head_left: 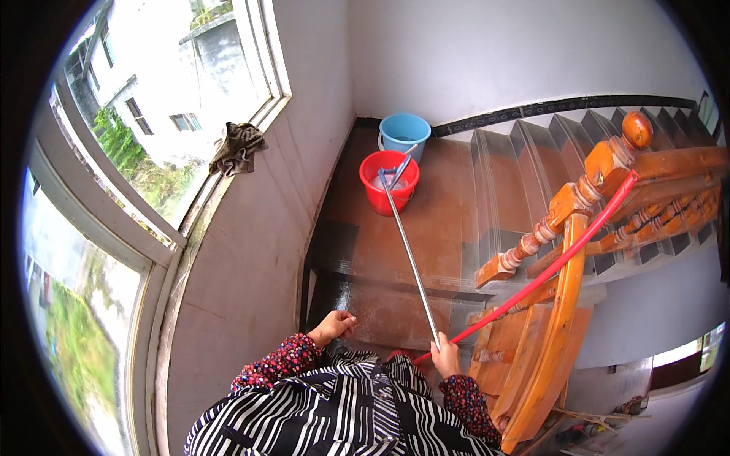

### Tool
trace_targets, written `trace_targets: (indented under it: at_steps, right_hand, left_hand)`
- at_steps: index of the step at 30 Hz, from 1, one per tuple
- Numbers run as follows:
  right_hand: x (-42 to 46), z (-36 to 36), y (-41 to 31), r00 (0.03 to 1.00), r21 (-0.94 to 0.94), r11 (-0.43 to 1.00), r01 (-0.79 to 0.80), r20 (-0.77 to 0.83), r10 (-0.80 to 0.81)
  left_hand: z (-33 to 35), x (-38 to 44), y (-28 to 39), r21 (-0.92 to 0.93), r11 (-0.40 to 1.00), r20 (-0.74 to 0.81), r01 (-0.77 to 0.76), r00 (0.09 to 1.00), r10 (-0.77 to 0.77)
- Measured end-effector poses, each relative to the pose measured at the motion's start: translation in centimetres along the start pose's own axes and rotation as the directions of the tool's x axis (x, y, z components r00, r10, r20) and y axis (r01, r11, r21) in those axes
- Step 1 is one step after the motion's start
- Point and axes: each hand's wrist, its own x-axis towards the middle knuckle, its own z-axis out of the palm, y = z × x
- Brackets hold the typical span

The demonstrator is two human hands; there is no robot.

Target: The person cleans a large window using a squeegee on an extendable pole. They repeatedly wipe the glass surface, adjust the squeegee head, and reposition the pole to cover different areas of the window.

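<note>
My right hand point(446, 356) is closed around the lower end of a silver metal pole point(412, 259). The pole slants away from me to a blue-grey cleaning head point(393, 175), perhaps a squeegee or mop, over a red bucket point(379, 196). Cloudy liquid shows inside that bucket. Just behind it stands a light blue bucket point(404, 126), also holding liquid. With loosely curled fingers and nothing visible in them, my left hand point(335, 326) hovers near the window-side wall. A long red tube or pole point(536, 282) passes beside my right hand and rests against the wooden banister.
Steps point(513, 176) rise to the right from the tiled landing point(433, 228). An orange wooden newel post point(605, 162) and handrail point(562, 308) border the stairwell. A dark crumpled cloth point(238, 148) hangs over the sill of the window point(194, 228) at left.
</note>
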Motion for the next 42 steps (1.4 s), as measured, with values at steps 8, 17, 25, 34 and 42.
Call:
trace_targets:
  at_steps: [8,17,25,34,42]
  right_hand:
    - [-12.5,-3.2,-2.6,0.983,-0.230,0.958,0.172,-0.026,-0.183]
    - [-15.8,-3.9,-3.1,0.947,0.150,0.943,-0.298,0.171,0.272]
    - [2.3,-2.3,-10.4,0.977,0.645,0.751,-0.143,-0.030,0.212]
    - [25.5,1.2,-21.6,0.963,0.531,0.812,-0.243,0.234,0.135]
    - [27.7,0.5,-25.4,0.818,0.450,0.786,-0.424,0.563,0.119]
  left_hand:
    - [1.2,8.4,8.5,-0.106,0.852,-0.226,-0.513,0.847,0.482]
    - [2.9,6.0,16.1,-0.830,0.465,-0.091,-0.307,0.898,0.430]
    - [8.6,-3.9,7.7,-0.601,0.786,0.336,-0.147,0.845,0.415]
    - [6.6,-5.6,5.9,-0.508,0.843,0.458,-0.177,0.774,0.438]
    - [5.6,-6.3,4.5,-0.523,0.815,0.427,-0.248,0.751,0.503]
